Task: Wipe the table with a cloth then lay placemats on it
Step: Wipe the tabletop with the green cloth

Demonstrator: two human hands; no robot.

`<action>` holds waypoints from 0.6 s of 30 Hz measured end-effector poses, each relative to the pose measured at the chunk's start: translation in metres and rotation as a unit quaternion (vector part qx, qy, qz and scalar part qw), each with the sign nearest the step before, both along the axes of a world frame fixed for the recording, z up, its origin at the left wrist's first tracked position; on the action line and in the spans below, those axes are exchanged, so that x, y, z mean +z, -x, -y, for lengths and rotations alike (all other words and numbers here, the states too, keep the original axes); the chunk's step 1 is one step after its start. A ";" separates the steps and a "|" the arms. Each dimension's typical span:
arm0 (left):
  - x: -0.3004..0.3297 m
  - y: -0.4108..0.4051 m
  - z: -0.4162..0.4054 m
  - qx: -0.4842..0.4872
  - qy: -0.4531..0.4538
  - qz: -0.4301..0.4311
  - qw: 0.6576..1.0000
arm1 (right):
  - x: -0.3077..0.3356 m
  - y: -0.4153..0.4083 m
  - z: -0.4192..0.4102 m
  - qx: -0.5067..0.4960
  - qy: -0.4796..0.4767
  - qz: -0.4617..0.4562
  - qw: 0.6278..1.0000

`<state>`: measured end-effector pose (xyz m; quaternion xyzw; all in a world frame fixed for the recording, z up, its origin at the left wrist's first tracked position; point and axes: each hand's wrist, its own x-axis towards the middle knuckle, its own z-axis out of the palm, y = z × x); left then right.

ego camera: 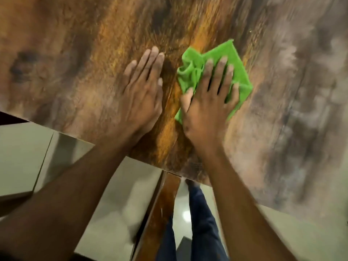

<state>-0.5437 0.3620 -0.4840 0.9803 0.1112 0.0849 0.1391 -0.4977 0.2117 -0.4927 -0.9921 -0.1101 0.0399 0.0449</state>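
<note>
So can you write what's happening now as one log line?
step: wiping | right hand: flat on green cloth | left hand: flat on table | placemats: none seen

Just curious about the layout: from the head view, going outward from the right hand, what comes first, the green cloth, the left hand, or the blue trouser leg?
1. Green cloth, under the right hand.
2. Left hand, beside it, flat on the wooden table.
3. Blue trouser leg, below the table edge.

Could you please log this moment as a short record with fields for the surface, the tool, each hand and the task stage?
surface: wood-grain table, near edge in view
tool: green cloth, crumpled, flat on the table
right hand: palm down, fingers spread, pressing on the cloth
left hand: flat on bare table beside the cloth, not touching it
placemats: none in view
stage: wiping; placemats not yet laid
</note>
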 end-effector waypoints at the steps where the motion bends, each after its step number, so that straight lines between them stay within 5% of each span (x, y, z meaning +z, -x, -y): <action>1: -0.001 -0.005 0.004 -0.004 0.005 0.005 1.000 | 0.004 0.033 0.005 0.000 0.005 -0.017 1.000; 6: -0.010 -0.016 0.015 -0.022 0.016 -0.001 1.000 | 0.010 0.114 0.020 0.032 -0.014 -0.056 0.998; 15: -0.009 -0.018 0.019 -0.024 0.036 -0.024 0.999 | -0.005 -0.093 0.054 0.007 -0.010 0.018 1.000; 18: -0.007 -0.019 0.024 -0.027 0.024 -0.032 0.999 | -0.003 -0.085 0.057 -0.005 -0.012 0.020 1.000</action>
